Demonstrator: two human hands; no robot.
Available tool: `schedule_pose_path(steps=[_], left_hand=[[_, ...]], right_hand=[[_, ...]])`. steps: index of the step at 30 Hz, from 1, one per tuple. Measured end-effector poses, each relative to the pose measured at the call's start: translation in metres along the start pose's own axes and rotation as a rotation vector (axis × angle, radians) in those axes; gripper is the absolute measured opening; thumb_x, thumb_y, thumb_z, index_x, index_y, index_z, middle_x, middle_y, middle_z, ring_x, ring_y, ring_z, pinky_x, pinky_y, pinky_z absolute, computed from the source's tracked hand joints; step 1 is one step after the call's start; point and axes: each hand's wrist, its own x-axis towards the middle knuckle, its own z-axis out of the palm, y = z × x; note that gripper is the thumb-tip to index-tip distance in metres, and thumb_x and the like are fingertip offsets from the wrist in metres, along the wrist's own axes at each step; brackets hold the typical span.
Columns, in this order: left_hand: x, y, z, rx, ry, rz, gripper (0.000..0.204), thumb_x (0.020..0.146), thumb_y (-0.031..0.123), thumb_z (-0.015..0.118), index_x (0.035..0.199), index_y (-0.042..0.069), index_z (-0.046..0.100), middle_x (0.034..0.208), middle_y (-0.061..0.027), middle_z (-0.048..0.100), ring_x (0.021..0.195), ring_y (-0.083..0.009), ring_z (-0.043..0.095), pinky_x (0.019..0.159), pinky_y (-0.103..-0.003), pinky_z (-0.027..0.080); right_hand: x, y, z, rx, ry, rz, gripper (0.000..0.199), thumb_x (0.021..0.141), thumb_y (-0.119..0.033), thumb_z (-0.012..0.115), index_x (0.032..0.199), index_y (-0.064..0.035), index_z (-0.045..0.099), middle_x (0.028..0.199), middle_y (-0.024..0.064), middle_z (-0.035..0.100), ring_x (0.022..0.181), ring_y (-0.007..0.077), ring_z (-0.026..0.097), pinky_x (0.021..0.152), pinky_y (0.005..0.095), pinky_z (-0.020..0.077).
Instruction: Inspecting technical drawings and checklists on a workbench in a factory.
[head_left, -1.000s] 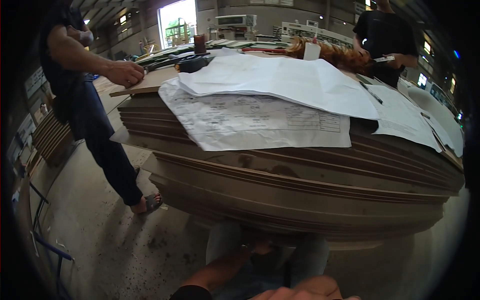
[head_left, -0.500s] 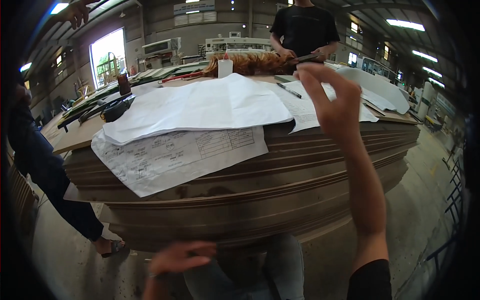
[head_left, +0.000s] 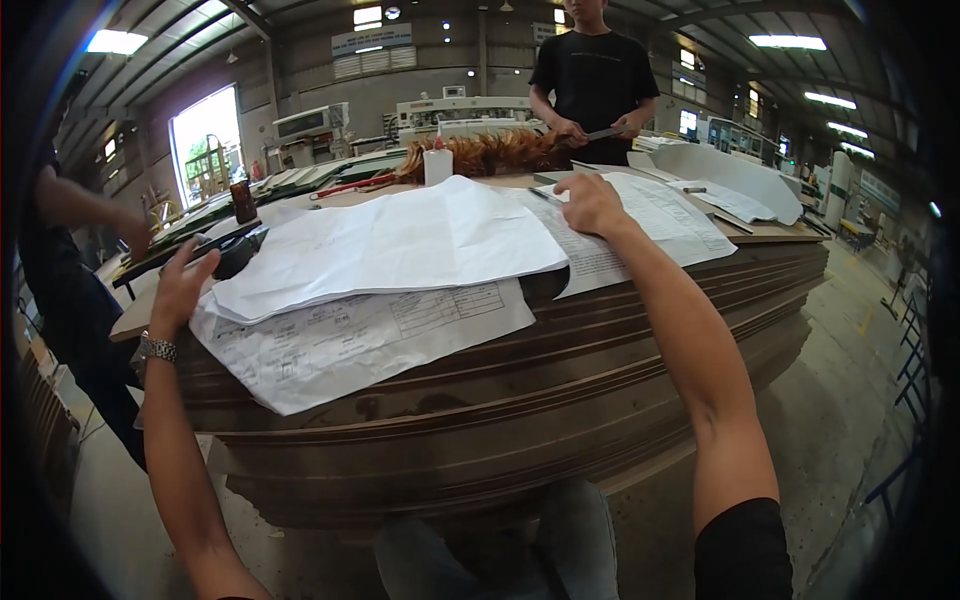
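Observation:
My left hand, a metal watch at its wrist, hovers by the left edge of the papers with fingers apart and nothing in them. Close to it sits a black rounded object, its kind unclear. Large white sheets lie over a creased printed drawing that hangs down the front of the board stack. My right hand is closed with curled fingers above a printed sheet. Beside its fingertips the end of a dark pen shows; whether the fingers grip anything is hidden.
The papers rest on a tall stack of brown boards. Behind them stand a white bottle, a brown bristly roll and a dark brown bottle. A person across the stack holds a flat tool; another person stands left.
My left hand has risen from low in front of the stack to the papers' left edge. My right hand has lowered onto the printed sheets, its fingers curling. The person at left has shifted an arm.

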Motion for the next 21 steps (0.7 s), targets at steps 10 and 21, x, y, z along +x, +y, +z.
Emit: schedule_pose_path(steps=[10,21], left_hand=[[0.015,0.030,0.015,0.221,-0.170,-0.222,0.082,0.078,0.059,0.078,0.131,-0.001,0.059,0.116,-0.0212,0.069,0.106,-0.0269,0.068,0.092,-0.037,0.051],[0.016,0.012,0.021,-0.210,-0.050,-0.314,0.072,0.073,0.028,0.083,0.132,-0.003,0.056,0.117,-0.0191,0.065,0.104,-0.0299,0.065,0.090,-0.039,0.052]], right_hand=[[0.002,0.007,-0.007,0.372,0.120,0.131,0.027,0.086,-0.015,0.057,0.107,-0.0113,0.074,0.095,0.0186,0.073,0.090,0.0297,0.071,0.083,0.0423,0.0544],[0.004,0.022,-0.057,1.635,-0.155,0.748,0.027,0.094,-0.001,0.055,0.119,0.0047,0.063,0.095,0.0102,0.064,0.080,0.0193,0.067,0.073,0.0330,0.0580]])
